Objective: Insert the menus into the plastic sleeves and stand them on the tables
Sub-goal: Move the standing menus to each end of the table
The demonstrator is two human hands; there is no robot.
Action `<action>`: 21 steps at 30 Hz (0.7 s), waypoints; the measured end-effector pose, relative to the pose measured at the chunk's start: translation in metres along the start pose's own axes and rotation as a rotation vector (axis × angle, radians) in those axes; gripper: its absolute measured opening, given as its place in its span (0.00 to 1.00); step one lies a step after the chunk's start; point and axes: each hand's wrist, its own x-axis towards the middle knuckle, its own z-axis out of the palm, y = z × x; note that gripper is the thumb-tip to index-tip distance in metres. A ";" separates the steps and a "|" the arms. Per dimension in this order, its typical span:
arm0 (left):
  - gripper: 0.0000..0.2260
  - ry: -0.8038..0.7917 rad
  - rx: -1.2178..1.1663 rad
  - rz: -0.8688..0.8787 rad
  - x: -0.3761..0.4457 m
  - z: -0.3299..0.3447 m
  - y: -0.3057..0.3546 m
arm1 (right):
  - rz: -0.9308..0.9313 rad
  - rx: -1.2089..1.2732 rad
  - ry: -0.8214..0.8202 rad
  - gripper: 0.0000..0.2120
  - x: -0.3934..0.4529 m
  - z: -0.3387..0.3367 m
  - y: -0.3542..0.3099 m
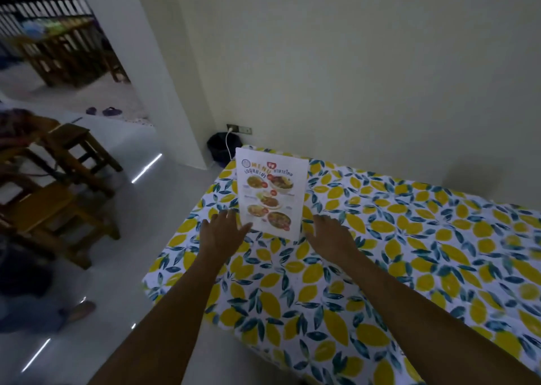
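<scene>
A white menu [270, 193] with food pictures, inside a clear plastic sleeve, stands upright near the far left corner of the table [380, 253], which wears a lemon-print cloth. My left hand [224, 231] lies flat on the cloth at the menu's lower left edge, fingers spread, thumb touching the sleeve's bottom. My right hand [329, 232] rests just right of the menu's base, fingers apart, holding nothing.
A pale wall runs behind the table, with a socket and white cable [229, 140] above a dark bin [222, 149]. Wooden stools [79, 150] and chairs crowd the left floor. A doorway at upper left opens onto more wooden furniture.
</scene>
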 end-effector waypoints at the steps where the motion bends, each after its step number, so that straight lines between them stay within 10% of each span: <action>1: 0.32 0.003 -0.012 -0.010 0.011 0.000 -0.005 | 0.009 0.012 0.017 0.29 0.009 0.002 -0.002; 12: 0.35 -0.092 -0.328 -0.118 0.102 0.037 -0.002 | 0.060 0.249 0.129 0.20 0.085 0.038 0.008; 21: 0.13 -0.003 -0.488 -0.114 0.124 0.037 -0.011 | -0.045 0.344 0.219 0.14 0.096 0.040 0.014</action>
